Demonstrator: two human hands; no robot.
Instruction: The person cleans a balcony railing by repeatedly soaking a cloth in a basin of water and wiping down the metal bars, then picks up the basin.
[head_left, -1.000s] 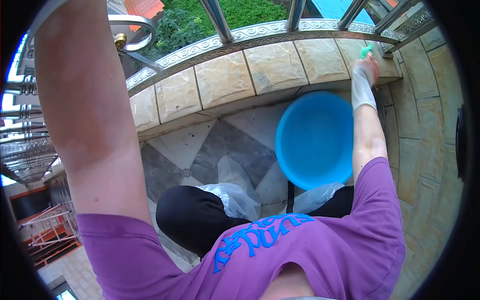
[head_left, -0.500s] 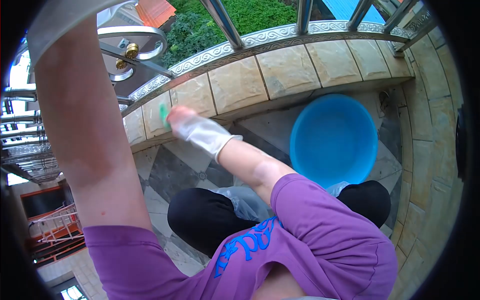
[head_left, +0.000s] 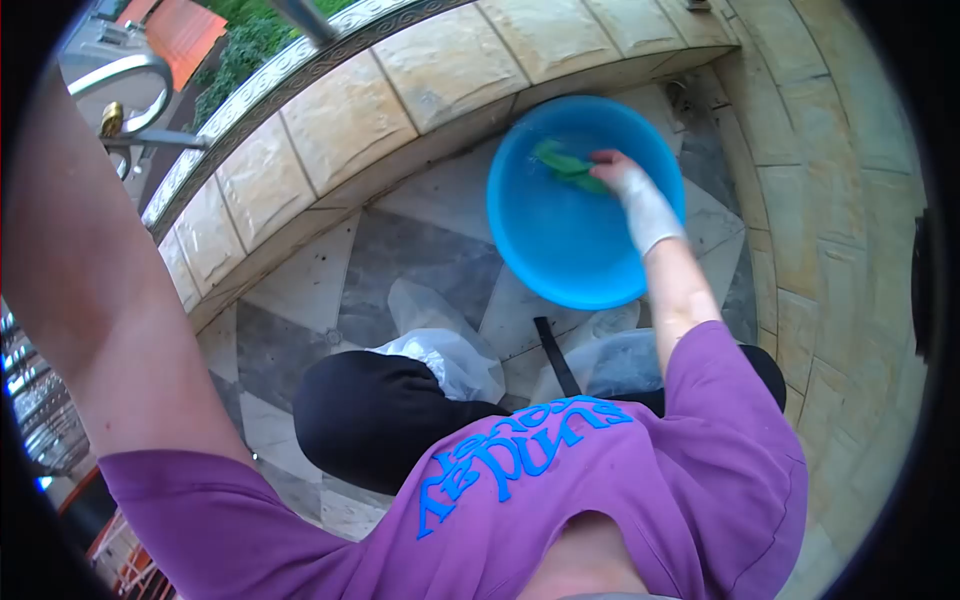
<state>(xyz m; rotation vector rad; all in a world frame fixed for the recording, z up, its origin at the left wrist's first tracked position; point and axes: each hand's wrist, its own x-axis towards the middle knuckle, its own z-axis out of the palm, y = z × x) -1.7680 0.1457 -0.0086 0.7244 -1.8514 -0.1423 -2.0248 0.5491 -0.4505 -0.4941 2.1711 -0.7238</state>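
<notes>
My right hand, in a whitish glove, reaches into a large round blue basin. Its fingers are closed on a green cloth, which spreads limp to the left inside the basin, seemingly in water. My left forearm stretches up past the left edge, and its hand lies outside the view.
A curved stone-tiled ledge with a metal railing borders the far side, greenery beyond it. My bent knees in black trousers and clear plastic foot covers are on the grey-and-white tiled floor. A tiled wall rises at right.
My right hand has moved from the ledge at left, with the green cloth, right and into the blue basin. The camera view has swung, and the basin appears higher and further left.
</notes>
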